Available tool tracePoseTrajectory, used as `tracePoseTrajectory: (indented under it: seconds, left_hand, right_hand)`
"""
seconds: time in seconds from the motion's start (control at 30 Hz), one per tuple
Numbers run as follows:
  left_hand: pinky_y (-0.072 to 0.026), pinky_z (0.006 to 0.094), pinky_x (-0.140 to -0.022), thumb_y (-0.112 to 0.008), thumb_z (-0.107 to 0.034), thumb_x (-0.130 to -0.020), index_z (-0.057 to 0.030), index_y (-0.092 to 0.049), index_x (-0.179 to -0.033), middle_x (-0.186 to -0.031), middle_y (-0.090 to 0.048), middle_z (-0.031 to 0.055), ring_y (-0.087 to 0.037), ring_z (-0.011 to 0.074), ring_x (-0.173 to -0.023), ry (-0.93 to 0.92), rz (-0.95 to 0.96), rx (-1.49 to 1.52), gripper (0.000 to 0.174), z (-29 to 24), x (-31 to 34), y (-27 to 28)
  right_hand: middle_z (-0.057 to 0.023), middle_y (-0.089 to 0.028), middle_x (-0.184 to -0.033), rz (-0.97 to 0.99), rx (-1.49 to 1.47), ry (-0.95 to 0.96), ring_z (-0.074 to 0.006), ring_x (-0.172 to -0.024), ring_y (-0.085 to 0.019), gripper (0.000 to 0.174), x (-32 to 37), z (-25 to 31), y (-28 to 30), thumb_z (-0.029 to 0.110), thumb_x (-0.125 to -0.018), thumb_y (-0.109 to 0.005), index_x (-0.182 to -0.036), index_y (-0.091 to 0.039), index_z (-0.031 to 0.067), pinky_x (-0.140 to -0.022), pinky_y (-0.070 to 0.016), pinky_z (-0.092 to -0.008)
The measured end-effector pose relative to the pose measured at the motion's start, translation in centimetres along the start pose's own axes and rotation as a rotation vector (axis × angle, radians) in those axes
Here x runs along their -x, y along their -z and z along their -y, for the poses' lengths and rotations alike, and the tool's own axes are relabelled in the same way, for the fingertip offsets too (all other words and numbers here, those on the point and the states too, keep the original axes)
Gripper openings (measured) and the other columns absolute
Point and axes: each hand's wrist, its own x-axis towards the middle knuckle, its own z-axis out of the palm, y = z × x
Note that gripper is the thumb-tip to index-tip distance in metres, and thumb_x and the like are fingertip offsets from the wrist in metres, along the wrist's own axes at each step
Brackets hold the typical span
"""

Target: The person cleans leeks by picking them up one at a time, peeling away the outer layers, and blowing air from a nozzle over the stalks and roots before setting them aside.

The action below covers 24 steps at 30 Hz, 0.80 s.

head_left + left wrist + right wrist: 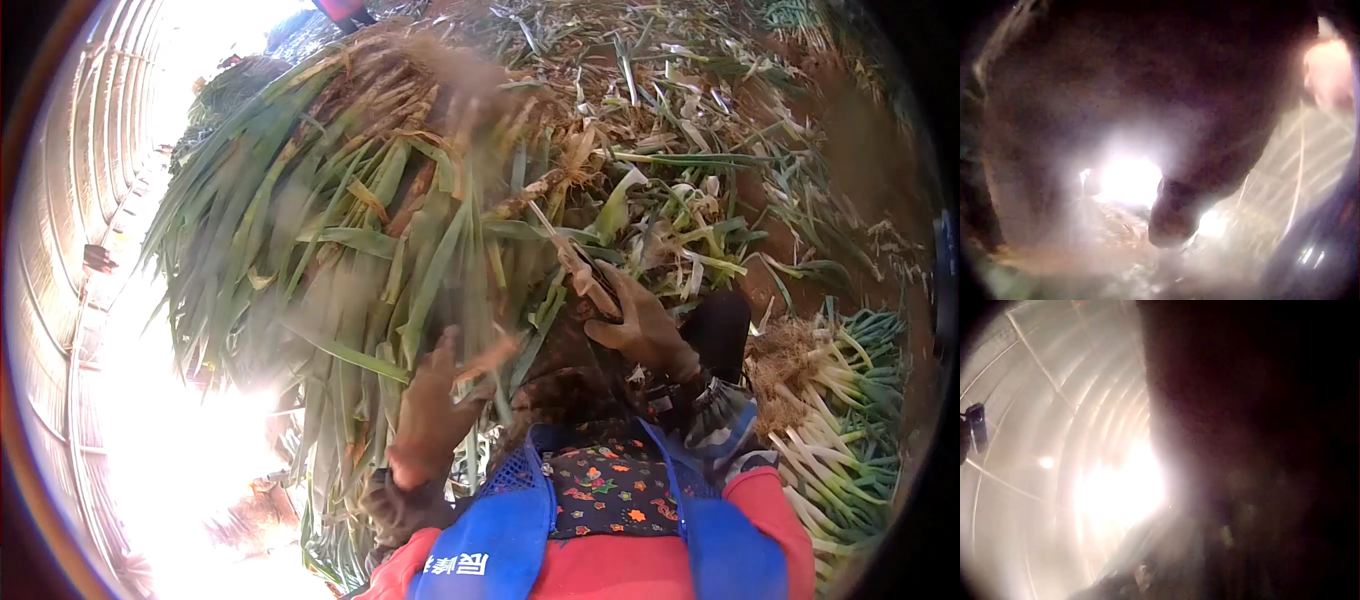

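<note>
"Holding what, that gloved right hand (640, 322)?"

"A dry brown stalk (585, 275), by the look of it, lodged between thumb and fingers. Its long axis runs from eleven o'clock to five, with most of it jutting past the fingertips toward eleven."

"And the left hand (435, 410)?"

"At eight o'clock from the right one, against the lower leaves of the green onion heap (260, 215). Fingers stretch toward twelve, thumb well apart, so it looks wide. A blurred tan strip (490, 355) shows by the thumb; I can't tell whether they touch."

"Which relation counts most?"

"The stalk's, I'd judge: the right hand is nearer, while from the left it lies between one and two o'clock. The heap sits toward ten from the right hand."

"Farther out?"

"Leaf scraps (690, 190) at one o'clock from the right hand; pale-shafted onions (825, 430) at four, roots toward nine, greens toward three."

"Do the wrist views help?"

"Barely. The left one has a dark, thumb-like tip (1172, 222) pointing to six against glare. The right one shows the ribbed wall (1054, 425) curving high, but nothing of the grip. Only the head view shows the stalk and those pale onions."
</note>
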Motion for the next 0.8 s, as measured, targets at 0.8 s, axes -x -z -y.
tracePoseTrajectory:
  seconds: [0.8]
  left_hand:
    - [-0.0544, 0.0504, -0.086, -0.068, -0.036, -0.09, -0.011, -0.066, -0.112, -0.105, -0.072, 0.0174, -0.069, 0.0407, -0.102, 0.035, 0.076, -0.478, 0.033, 0.8, -21.4, 0.3]
  right_hand:
    - [-0.0242, -0.066, -0.109, 0.036, 0.273, 0.189, -0.0425, -0.101, -0.065, 0.084, -2.4, 3.1, 0.0, 0.029, -0.081, -0.075, -0.151, -0.043, -0.0034, -0.088, -0.0529, -0.0492]
